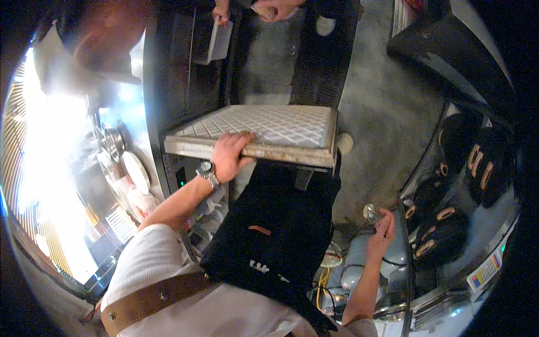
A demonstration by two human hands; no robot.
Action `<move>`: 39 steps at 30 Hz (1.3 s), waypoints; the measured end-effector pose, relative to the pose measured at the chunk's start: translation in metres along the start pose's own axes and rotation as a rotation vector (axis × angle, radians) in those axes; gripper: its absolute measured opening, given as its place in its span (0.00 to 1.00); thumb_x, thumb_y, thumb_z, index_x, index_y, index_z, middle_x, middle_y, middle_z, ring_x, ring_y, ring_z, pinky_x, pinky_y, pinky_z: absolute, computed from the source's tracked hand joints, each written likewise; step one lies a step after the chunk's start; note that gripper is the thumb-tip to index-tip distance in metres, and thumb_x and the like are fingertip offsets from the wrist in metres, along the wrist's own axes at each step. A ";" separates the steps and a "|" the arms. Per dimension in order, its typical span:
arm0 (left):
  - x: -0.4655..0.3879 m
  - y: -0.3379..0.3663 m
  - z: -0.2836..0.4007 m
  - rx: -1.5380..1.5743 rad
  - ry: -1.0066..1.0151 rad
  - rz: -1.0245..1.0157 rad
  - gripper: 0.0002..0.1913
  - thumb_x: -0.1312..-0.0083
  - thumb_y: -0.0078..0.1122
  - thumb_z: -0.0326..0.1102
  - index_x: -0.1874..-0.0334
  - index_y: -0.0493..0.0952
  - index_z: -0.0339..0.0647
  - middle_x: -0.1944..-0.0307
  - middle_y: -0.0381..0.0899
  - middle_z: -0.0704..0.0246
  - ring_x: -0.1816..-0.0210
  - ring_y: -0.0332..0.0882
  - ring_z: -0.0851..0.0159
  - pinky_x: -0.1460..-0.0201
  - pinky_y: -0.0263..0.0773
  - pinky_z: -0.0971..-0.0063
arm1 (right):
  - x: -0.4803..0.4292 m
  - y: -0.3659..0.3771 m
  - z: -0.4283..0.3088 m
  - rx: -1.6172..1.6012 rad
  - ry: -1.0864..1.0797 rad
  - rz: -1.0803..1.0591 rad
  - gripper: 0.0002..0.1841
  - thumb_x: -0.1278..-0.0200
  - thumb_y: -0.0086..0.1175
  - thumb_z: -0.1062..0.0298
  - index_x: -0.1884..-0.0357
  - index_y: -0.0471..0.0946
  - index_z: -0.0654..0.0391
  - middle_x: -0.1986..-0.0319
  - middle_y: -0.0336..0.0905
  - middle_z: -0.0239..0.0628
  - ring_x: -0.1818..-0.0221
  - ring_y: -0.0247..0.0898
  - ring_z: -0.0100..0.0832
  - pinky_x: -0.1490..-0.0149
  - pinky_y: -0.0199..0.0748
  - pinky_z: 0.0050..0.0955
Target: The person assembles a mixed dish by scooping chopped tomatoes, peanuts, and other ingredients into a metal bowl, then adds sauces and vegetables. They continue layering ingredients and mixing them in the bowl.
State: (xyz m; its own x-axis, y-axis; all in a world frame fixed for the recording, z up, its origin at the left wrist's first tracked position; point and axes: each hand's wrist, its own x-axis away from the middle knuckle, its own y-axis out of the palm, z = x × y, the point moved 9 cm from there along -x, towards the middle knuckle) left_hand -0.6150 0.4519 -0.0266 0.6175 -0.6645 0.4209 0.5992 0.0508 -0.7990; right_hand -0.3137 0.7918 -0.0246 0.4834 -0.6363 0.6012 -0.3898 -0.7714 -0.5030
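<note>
My left hand [230, 156] lies over the front edge of an open pull-out drawer [290, 155], its fingertips on the rim. The drawer stands out in front of me at waist height, and a white, diamond-patterned surface [269, 124] fills its top. A wristwatch with a metal band [207, 173] is on my left wrist. Low at the right, my right hand [384, 225] is held out to the side with its fingers around a small, shiny metal object [371, 213], too blurred to name exactly.
A person's hand [222, 16] at the top holds a pale flat-sided container [221, 40]. Another person in a white cap [84, 67] leans in at upper left, beside a brightly lit counter with a white plate [136, 172]. Black pans with handles [446, 236] lie on a surface at right.
</note>
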 end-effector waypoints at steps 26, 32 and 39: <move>-0.046 0.088 -0.129 0.337 -0.343 -0.424 0.20 0.39 0.57 0.45 0.48 0.74 0.45 0.62 0.82 0.62 0.63 0.81 0.63 0.59 0.74 0.70 | -0.062 0.094 -0.102 0.211 -0.404 -0.281 0.15 0.36 0.50 0.67 0.48 0.73 0.54 0.79 0.68 0.30 0.76 0.61 0.22 0.68 0.63 0.22; -0.054 0.103 -0.163 0.349 -0.311 -0.417 0.20 0.40 0.58 0.44 0.48 0.75 0.41 0.59 0.82 0.60 0.60 0.79 0.63 0.55 0.72 0.71 | -0.050 0.122 -0.100 0.191 -0.330 -0.384 0.20 0.38 0.53 0.67 0.43 0.71 0.51 0.79 0.72 0.33 0.77 0.65 0.26 0.68 0.67 0.26; -0.077 0.108 -0.208 0.265 -0.228 -0.383 0.13 0.39 0.50 0.34 0.55 0.77 0.40 0.55 0.79 0.63 0.56 0.78 0.61 0.52 0.73 0.72 | -0.049 0.145 -0.097 0.187 -0.328 -0.433 0.21 0.38 0.53 0.66 0.42 0.70 0.51 0.77 0.74 0.38 0.76 0.67 0.30 0.65 0.69 0.29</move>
State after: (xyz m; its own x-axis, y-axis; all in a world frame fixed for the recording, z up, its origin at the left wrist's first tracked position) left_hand -0.7038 0.3541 -0.2349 0.4066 -0.4946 0.7682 0.8941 0.0425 -0.4459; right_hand -0.4700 0.7103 -0.0662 0.7973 -0.2039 0.5681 0.0287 -0.9273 -0.3732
